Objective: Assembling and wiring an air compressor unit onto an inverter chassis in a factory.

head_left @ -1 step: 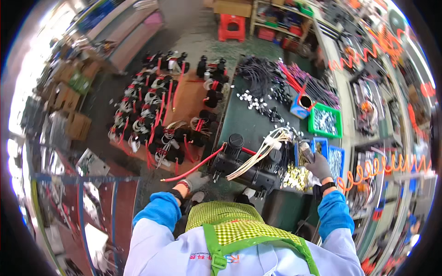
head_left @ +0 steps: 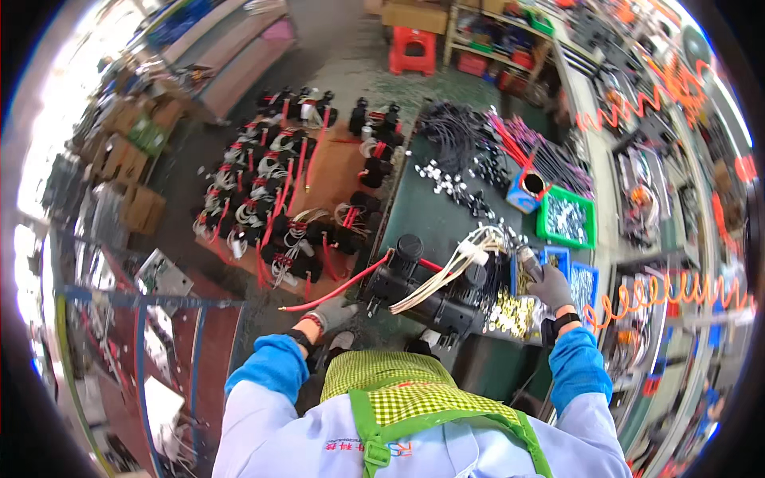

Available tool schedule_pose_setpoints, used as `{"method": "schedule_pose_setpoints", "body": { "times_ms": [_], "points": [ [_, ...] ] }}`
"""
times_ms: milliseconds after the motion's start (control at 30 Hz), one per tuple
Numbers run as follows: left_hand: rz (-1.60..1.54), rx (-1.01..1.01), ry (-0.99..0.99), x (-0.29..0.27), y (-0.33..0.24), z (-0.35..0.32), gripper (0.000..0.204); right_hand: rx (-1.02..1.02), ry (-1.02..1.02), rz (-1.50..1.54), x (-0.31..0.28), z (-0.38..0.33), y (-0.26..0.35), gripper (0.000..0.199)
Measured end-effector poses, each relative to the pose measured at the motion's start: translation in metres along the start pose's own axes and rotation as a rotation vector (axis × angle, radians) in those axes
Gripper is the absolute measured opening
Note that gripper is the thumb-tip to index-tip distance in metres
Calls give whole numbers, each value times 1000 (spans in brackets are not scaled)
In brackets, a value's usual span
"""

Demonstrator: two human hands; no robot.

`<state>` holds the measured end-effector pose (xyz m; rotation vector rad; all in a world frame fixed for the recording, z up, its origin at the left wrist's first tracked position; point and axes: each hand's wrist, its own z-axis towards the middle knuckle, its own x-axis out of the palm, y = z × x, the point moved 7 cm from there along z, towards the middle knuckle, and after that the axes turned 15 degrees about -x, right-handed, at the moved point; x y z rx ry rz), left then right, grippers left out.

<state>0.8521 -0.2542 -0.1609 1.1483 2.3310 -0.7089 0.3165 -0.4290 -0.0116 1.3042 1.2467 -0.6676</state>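
Observation:
A black motor-like unit with two upright cylinders rests at the near edge of the green bench. A bundle of cream wires lies across it, and a red hose sticks out to its left. Beside the unit, under that hose, my gloved left hand has its fingers stretched toward the unit and appears to hold nothing. On the right, above the small parts bins, my gloved right hand is wrapped round a grey, cylindrical hand tool, its far end pointing away from me.
Blue bins, a green bin of metal parts and loose brass-coloured pieces crowd the right. Black cables lie farther back. Many similar units stand on a brown board at left. Orange coiled hoses hang at right.
The whole view has shifted slightly, with the background lower and a little to the right. Both hands stay in nearly the same places; the right still holds the grey tool.

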Motion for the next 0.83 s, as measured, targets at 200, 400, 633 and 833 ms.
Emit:
{"method": "schedule_pose_setpoints", "body": {
  "times_ms": [200, 400, 633, 833],
  "points": [
    [-356, -74, -203, -91, -37, -138, 44, -245, 210, -112, 31, 86, 2, 43],
    [-230, 206, -249, -143, -170, -150, 40, -297, 156, -167, 35, 116, 2, 70],
    [57, 480, 172, -107, -374, -134, 43, -169, -52, 65, -14, 16, -28, 57],
    [159, 976, 414, 8, -475, -141, 36, 206, -163, 77, 33, -166, -65, 49]
  ]
}}
